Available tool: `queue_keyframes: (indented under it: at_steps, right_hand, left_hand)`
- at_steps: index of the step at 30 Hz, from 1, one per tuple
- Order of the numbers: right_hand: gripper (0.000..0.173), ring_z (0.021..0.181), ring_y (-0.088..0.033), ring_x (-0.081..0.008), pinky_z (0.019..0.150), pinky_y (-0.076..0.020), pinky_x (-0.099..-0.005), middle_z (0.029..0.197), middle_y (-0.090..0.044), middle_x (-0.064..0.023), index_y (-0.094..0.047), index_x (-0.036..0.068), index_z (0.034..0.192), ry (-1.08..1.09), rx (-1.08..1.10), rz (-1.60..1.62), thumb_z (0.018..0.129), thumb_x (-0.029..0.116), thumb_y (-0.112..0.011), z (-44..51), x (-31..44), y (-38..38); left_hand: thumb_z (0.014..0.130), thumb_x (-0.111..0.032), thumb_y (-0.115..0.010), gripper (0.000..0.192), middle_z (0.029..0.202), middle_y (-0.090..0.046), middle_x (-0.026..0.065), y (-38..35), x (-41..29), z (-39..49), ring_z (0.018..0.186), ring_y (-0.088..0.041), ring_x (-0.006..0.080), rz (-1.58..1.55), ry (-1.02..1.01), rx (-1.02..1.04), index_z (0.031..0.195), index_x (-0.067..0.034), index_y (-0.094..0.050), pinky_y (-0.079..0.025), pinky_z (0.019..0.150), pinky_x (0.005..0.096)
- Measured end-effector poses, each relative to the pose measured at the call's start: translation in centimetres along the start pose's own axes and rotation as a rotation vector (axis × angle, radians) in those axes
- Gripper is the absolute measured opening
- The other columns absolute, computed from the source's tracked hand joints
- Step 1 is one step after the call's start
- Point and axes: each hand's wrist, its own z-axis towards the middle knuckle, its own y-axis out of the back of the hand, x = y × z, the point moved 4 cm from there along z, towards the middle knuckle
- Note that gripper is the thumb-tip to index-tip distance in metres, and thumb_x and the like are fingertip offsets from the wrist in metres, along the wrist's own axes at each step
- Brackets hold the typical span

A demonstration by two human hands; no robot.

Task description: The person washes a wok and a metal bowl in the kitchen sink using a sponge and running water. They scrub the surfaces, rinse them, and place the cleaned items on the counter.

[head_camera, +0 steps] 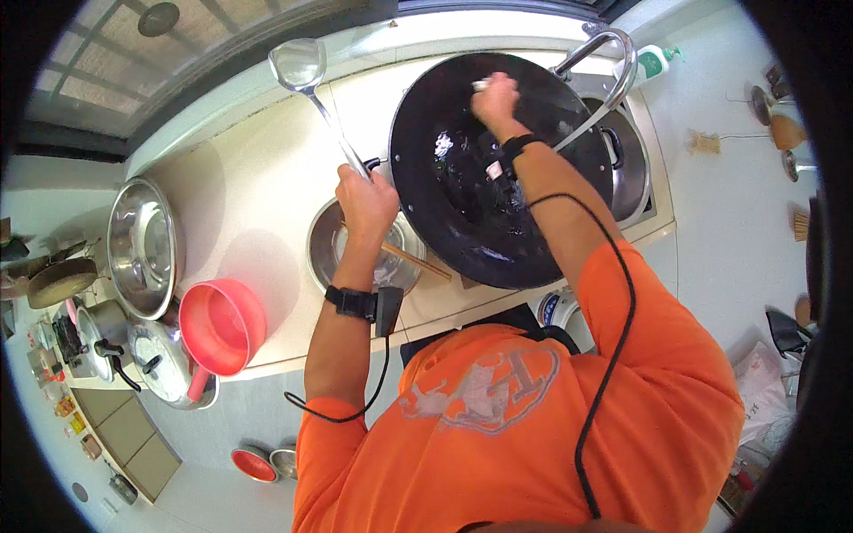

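A large black wok (pixel 460 220) lies tilted over the sink, its wet inner surface shining. Inside its far part is my right hand (pixel 496 100), fingers curled on a small whitish thing that I cannot identify. My left hand (pixel 368 200), just left of the wok's rim, grips the handle of a metal wok spatula (pixel 298 63), whose blade points up and away. Below that hand sits a steel bowl (pixel 323 250) with wooden chopsticks (pixel 416 260) across it. The curved chrome faucet (pixel 626 73) arches over the wok's right side.
A large steel basin (pixel 143 246), a pink plastic dipper (pixel 223 326) and a lidded pressure cooker (pixel 160 363) stand at the counter's left. Beyond the sink, at right, is a green-and-white pump bottle (pixel 653 63). The metal sink (pixel 636 170) shows beside the wok.
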Motion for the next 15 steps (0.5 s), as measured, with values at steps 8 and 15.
queue_keyframes:
  at_steps: [8, 15]
  right_hand:
    - [0.025, 0.104, -0.057, -0.0421, 0.090, -0.0479, -0.0490, 0.104, -0.060, -0.0196, -0.062, 0.004, 0.098, 0.818, 0.488, 0.408, 0.075, -0.005, -0.061, -12.8, 1.6, -3.5]
    - [0.044, 0.112, -0.054, -0.0410, 0.098, -0.0444, -0.0496, 0.117, -0.056, -0.0187, -0.062, 0.007, 0.116, 1.053, 1.006, 0.066, 0.074, -0.001, -0.067, -19.2, -5.9, 1.5]
  left_hand:
    - [0.089, -0.008, -0.063, 0.030, 0.092, -0.066, 0.0388, -0.3, -0.3, -0.1, 0.089, -0.067, 0.0550, -0.024, 0.033, -0.062, 0.104, 0.015, -0.052, -0.052, 0.083, 0.0569]
    - [0.090, -0.010, -0.063, 0.031, 0.096, -0.065, 0.0408, -0.2, -0.5, -0.7, 0.092, -0.066, 0.0557, -0.047, 0.048, -0.084, 0.105, 0.016, -0.053, -0.051, 0.085, 0.0571]
